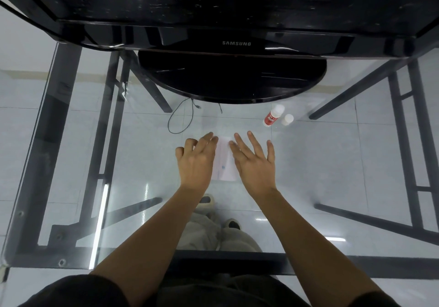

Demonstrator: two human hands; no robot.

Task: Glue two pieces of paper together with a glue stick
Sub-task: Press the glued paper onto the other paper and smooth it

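White paper lies flat on the glass table, mid-view, with a small blue mark on it. My left hand rests on its left side, fingers spread and flat. My right hand lies on its right side, fingers apart, palm down. Both hands hide the paper's edges, so I cannot tell whether it is one sheet or two stacked. A red and white glue stick lies on the glass at the far right of the hands, with its white cap standing beside it.
A black Samsung monitor with a round black base stands at the back of the glass table. A thin black cable loops under the glass. Dark metal frame legs run along both sides.
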